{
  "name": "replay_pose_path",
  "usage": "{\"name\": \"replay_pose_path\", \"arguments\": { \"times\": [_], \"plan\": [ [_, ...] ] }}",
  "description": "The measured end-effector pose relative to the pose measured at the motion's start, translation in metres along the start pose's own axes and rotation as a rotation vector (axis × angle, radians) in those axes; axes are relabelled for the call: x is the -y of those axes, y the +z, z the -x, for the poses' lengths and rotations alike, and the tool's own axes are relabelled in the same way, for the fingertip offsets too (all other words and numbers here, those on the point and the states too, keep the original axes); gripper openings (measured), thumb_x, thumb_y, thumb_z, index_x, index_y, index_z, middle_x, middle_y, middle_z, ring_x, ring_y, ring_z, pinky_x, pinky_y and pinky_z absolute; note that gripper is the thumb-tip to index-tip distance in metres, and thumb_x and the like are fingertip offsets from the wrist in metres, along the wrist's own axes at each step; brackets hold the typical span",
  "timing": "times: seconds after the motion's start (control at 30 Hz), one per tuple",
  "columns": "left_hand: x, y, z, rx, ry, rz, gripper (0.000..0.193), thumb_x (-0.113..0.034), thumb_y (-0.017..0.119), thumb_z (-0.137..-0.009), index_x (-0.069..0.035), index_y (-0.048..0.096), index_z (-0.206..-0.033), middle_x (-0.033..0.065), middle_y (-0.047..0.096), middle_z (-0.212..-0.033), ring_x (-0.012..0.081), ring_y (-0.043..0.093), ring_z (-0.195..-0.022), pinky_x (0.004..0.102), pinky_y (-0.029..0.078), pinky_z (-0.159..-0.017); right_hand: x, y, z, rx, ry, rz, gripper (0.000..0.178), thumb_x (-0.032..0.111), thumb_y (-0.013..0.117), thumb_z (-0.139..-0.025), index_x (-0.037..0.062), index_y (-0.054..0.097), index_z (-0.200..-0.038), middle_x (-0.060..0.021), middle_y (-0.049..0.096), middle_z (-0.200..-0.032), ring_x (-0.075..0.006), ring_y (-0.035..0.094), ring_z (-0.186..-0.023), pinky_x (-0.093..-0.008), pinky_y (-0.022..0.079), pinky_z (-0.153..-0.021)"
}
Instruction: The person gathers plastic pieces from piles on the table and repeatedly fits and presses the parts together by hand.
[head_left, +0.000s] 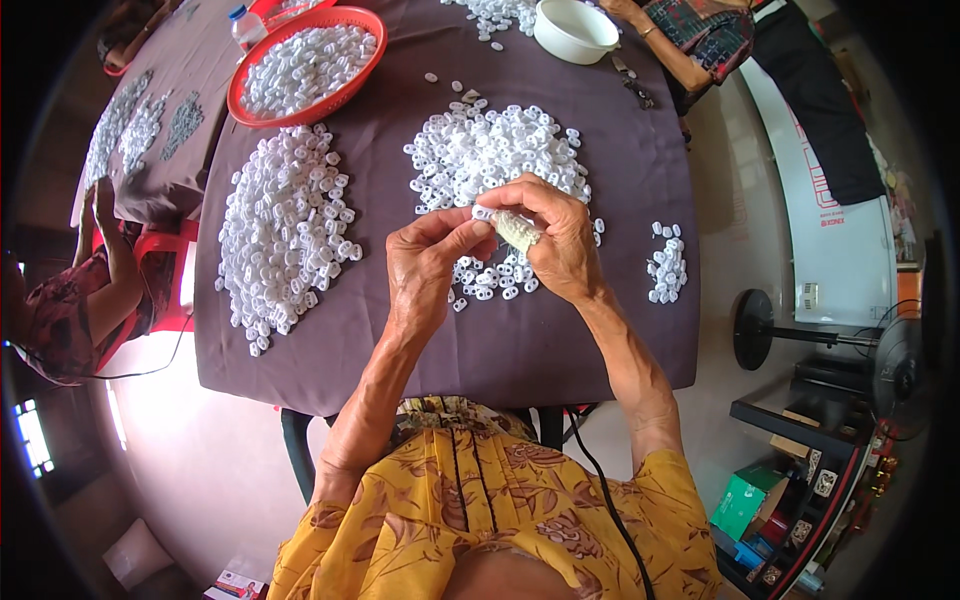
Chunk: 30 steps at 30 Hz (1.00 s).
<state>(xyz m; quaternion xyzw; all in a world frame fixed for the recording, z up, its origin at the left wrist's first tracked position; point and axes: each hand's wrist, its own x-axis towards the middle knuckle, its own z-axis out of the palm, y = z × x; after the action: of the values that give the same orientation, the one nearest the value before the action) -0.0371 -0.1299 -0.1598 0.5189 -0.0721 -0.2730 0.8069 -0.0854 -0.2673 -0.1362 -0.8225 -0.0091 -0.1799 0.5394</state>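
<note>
Over the near edge of a pile of small white plastic pieces (500,150), both my hands meet. A single white oval piece with holes (483,212) sits between their fingertips. My left hand (418,258) is closed, with thumb and forefinger pinching it from the left. From the right, my right hand (562,238) is closed on the same piece, its forefinger bent over the top. A pale yellow wrap (516,231) covers what looks like my right thumb. Finer detail of the piece is hidden by the fingers.
A long heap of white pieces (285,225) lies left, a small group (666,265) right. Beyond are a full red basket (372,75), a white bowl (575,35) and a dark tool (632,85). Other people sit left and far right. A fan (895,365) stands right.
</note>
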Motion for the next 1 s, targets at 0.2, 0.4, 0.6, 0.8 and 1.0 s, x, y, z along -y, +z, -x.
{"name": "replay_pose_path", "arguments": {
  "times": [0.2, 0.4, 0.6, 0.8, 1.0],
  "plan": [
    [-0.001, -0.001, -0.002, 0.027, -0.045, 0.011, 0.019, -0.009, 0.065, -0.078, 0.006, 0.062, -0.089, 0.0088, 0.063, -0.074, 0.0131, 0.059, -0.064, 0.0245, 0.048, -0.063, -0.002, -0.002, -0.001, 0.021, 0.043, -0.045, 0.018, -0.006, 0.056, -0.076, 0.0000, 0.062, -0.091, -0.0043, 0.060, -0.083, -0.0121, 0.058, -0.078, -0.0230, 0.047, -0.070],
    [0.002, -0.006, -0.004, 0.087, -0.078, 0.069, 0.021, -0.016, 0.062, -0.082, 0.004, 0.062, -0.089, 0.0091, 0.063, -0.077, 0.0144, 0.060, -0.067, 0.0267, 0.050, -0.066, -0.008, -0.004, 0.000, 0.040, 0.064, -0.045, 0.018, -0.005, 0.056, -0.076, 0.0002, 0.062, -0.092, -0.0042, 0.060, -0.083, -0.0122, 0.059, -0.079, -0.0237, 0.047, -0.071],
    [0.004, -0.009, -0.004, 0.096, -0.119, 0.135, 0.021, -0.017, 0.060, -0.083, 0.003, 0.062, -0.090, 0.0090, 0.063, -0.079, 0.0155, 0.061, -0.069, 0.0276, 0.050, -0.067, 0.000, -0.003, 0.003, 0.050, 0.032, 0.050, 0.028, 0.000, 0.062, -0.074, 0.0037, 0.059, -0.101, -0.0054, 0.060, -0.085, -0.0151, 0.059, -0.078, -0.0273, 0.047, -0.071],
    [0.005, -0.007, -0.003, 0.081, -0.187, 0.239, 0.020, -0.017, 0.059, -0.083, 0.001, 0.062, -0.090, 0.0094, 0.063, -0.084, 0.0155, 0.060, -0.074, 0.0292, 0.049, -0.072, -0.001, 0.000, 0.004, 0.039, -0.183, 0.337, 0.041, 0.003, 0.068, -0.066, 0.0048, 0.055, -0.105, -0.0102, 0.058, -0.087, -0.0245, 0.058, -0.076, -0.0342, 0.047, -0.067],
    [0.002, -0.002, 0.000, 0.085, -0.234, 0.283, 0.020, -0.017, 0.059, -0.083, 0.002, 0.062, -0.089, 0.0086, 0.063, -0.083, 0.0153, 0.060, -0.074, 0.0298, 0.049, -0.072, 0.001, -0.002, 0.005, 0.039, -0.219, 0.431, 0.039, 0.003, 0.068, -0.066, 0.0024, 0.056, -0.103, -0.0114, 0.058, -0.089, -0.0259, 0.058, -0.079, -0.0337, 0.048, -0.069]
  ]
}}
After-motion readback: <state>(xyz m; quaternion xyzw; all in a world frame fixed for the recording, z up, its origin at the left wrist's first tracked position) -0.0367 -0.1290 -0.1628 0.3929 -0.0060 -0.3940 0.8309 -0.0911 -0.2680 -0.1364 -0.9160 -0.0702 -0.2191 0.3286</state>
